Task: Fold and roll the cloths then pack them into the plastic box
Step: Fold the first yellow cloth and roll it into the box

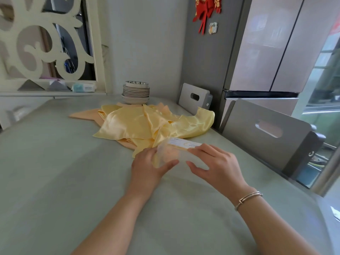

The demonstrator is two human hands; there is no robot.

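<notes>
Satin cloths (147, 124), pale yellow and glossy, lie heaped mid-table (55, 162); I judge them light, limp and slippery, best pinched at corners. My left hand (147, 168) and right hand (217, 162) curl around the translucent plastic box (176, 151), apparently rigid and smooth, with orange cloth showing inside.

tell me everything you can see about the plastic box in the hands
The plastic box is a small, frosted, see-through container with a pale label on its top face. Yellow and orange cloth shows through its walls. It is tilted, at the near edge of the pile of yellow cloths on the table. The left hand grips its left end, thumb across the front; the right hand grips its right end. It is blurred, so I cannot tell if a lid is on.
</notes>
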